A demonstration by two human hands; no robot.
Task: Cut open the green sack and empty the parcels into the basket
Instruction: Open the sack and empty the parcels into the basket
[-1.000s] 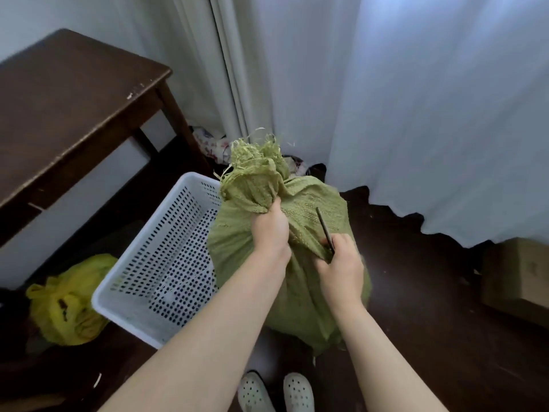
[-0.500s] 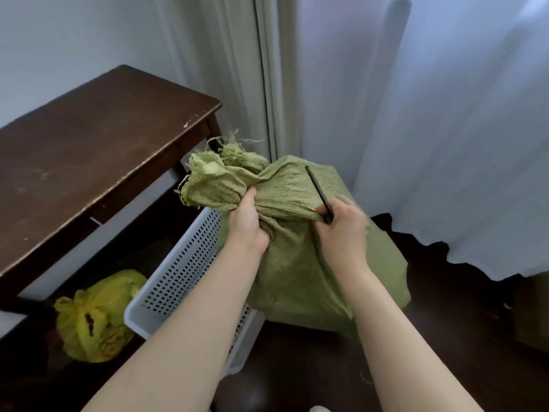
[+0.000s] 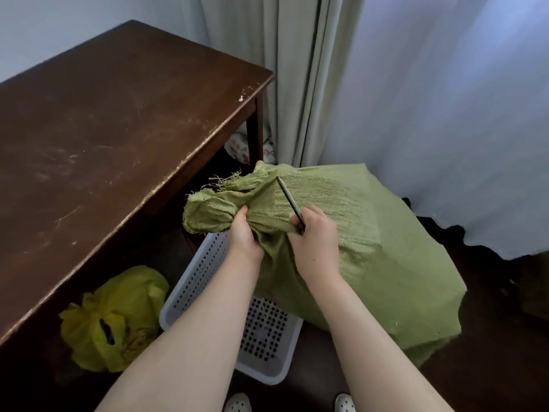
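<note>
Your left hand [image 3: 245,233] is gripping the green sack's [image 3: 371,248] bunched neck; your right hand [image 3: 316,236] is clamping a dark blade [image 3: 289,200] against it. The sack is resting over the white basket [image 3: 261,337].

one green sack [image 3: 371,233], one white basket [image 3: 193,286], one yellow bag [image 3: 118,316], one brown table [image 3: 118,129], one dark blade [image 3: 288,197]
</note>
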